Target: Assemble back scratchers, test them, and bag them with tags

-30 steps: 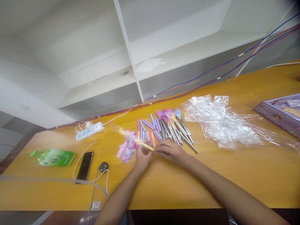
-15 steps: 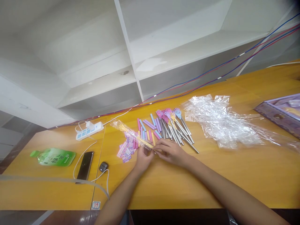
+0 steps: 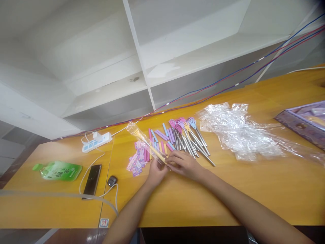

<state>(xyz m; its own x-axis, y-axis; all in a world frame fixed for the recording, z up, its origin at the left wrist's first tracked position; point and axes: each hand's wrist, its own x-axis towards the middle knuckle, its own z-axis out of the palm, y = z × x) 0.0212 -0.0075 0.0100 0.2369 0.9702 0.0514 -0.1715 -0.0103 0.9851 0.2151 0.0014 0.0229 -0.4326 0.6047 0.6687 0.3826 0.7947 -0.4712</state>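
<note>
A yellow back scratcher lies inside a long clear plastic bag, its claw head pointing up and left. My left hand is closed around the near end of the bagged scratcher. My right hand is closed at that same end, its fingertips meeting the bag's edge; the exact pinch is partly hidden. Just beyond my hands are several coloured foam-like tubes and small printed purple cards. To their right sits a heap of back scratchers with metal rods and pink, yellow, purple and blue heads.
Clear plastic bags are piled at right, near a purple box. On the left lie a green bottle, a phone, a black earbud case and a white power strip. Cables run along the shelf base.
The far end of the bagged back scratcher has swung up and to the right, at a steeper angle. Both hands keep hold of its near end and have barely moved.
</note>
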